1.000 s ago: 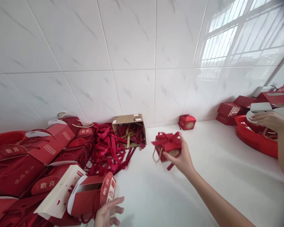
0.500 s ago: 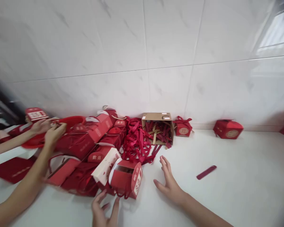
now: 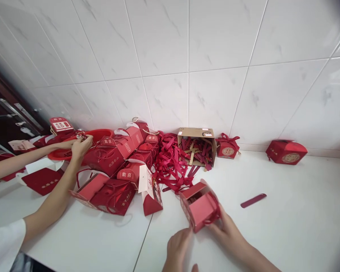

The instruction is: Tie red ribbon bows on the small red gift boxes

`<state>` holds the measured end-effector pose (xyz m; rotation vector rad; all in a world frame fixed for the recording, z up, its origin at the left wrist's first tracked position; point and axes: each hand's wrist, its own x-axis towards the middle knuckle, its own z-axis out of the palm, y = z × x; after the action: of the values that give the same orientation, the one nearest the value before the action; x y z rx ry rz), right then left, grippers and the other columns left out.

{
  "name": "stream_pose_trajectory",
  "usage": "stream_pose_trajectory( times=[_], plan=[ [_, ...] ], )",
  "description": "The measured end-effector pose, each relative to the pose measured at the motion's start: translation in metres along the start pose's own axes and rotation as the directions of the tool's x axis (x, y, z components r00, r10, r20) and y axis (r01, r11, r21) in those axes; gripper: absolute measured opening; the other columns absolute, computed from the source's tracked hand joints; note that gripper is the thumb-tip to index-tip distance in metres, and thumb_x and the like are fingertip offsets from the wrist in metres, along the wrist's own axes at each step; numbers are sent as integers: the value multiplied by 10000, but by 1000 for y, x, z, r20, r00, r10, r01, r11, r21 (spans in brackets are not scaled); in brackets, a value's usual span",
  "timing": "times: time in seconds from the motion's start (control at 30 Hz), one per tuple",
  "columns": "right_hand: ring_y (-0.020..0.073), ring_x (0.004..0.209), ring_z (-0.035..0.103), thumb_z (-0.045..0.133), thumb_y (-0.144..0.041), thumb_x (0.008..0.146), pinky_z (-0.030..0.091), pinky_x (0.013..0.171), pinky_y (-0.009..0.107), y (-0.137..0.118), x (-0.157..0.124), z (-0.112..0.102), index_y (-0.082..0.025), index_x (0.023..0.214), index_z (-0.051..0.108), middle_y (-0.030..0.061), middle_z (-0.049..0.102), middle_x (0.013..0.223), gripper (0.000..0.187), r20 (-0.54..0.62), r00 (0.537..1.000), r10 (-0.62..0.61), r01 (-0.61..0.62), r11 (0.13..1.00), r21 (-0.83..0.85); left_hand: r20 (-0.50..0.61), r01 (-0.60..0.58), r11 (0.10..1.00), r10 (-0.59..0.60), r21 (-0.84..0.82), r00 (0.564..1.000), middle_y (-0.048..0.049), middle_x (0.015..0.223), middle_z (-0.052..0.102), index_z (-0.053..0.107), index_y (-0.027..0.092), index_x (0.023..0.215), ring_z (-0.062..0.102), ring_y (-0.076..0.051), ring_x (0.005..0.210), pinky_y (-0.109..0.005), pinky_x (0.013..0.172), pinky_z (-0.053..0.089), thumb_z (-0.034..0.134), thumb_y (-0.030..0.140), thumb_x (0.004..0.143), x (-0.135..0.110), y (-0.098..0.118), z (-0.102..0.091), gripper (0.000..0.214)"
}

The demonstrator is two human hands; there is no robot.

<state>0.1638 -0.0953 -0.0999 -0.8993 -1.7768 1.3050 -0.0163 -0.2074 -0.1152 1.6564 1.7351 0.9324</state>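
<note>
A red gift box (image 3: 204, 211) with a cord handle and a gap in its top is between my hands, tilted just over the white table (image 3: 116, 245). My right hand (image 3: 229, 230) wraps its right side, the fingers partly behind it. At the near left corner, my left hand (image 3: 179, 245) has its fingers against the box, its thumb lower down and apart. Beyond the box lies a heap of red ribbons (image 3: 171, 162). A cardboard box (image 3: 197, 132) on its side holds dark red and tan strips. One dark red strip (image 3: 253, 200) lies to the right.
Several red gift boxes (image 3: 110, 160) crowd the left, with a white-and-red box (image 3: 152, 198) nearest. Another person's hands (image 3: 82, 145) work over a red basin (image 3: 102, 133). A ribbon-tied box (image 3: 227, 147) and another red box (image 3: 287, 153) stand by the tiled wall (image 3: 215, 94).
The open-topped red box has moved right, away from the pile, and is now in my hands. My left hand has moved right, and my right hand has closed round the box. The view has shifted.
</note>
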Motion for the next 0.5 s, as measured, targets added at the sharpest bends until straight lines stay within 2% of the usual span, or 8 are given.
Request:
stream_pose_trajectory(
  times=[0.1,0.2,0.27,0.37,0.43,0.5],
  plan=[
    [278,1263,500,483,-435,926,462,1008,437,10,-22,-22,-285,1401,345,115,503,1393,517,-129,988,81,-75,996,46,169,-6,992,-15,124,986,-128,1441,444,303,196,1475,334,-373,1353,-532,1120,228,558,122,624,2,6,4,892],
    [258,1252,508,433,-439,947,471,993,405,12,-33,-33,-297,1340,389,111,481,1404,420,-189,977,103,-81,990,119,202,2,993,-25,115,979,-144,1543,269,149,162,1512,215,-346,1416,-522,1134,222,533,164,746,16,11,-7,857],
    [251,1205,537,444,-437,945,474,979,398,11,-36,-33,-291,1292,426,113,529,1341,377,-191,977,92,-71,991,111,175,0,995,-17,99,984,-154,1564,203,167,149,1504,164,-334,1434,-525,1144,207,513,195,804,32,15,-18,783],
    [230,962,638,469,-432,938,503,882,394,7,-38,-31,-280,1261,440,77,674,1014,357,-133,987,88,-82,995,54,89,-95,994,90,56,992,-161,1517,302,307,171,1446,224,-334,1410,-530,1136,224,521,187,815,61,27,-35,666],
    [213,829,645,471,-421,942,500,826,385,6,-40,-30,-275,1283,431,38,684,846,373,-55,995,87,-85,996,34,140,-191,980,197,-57,970,-135,1410,454,405,221,1371,380,-308,1323,-485,1089,326,526,155,812,75,40,-41,576],
    [201,771,630,479,-412,940,494,782,366,4,-42,-30,-268,1292,438,23,678,793,382,-18,997,74,-73,996,55,223,-233,962,260,-141,939,-122,1329,520,421,233,1343,457,-293,1249,-458,1046,380,564,146,790,80,52,-43,577]
  ],
)
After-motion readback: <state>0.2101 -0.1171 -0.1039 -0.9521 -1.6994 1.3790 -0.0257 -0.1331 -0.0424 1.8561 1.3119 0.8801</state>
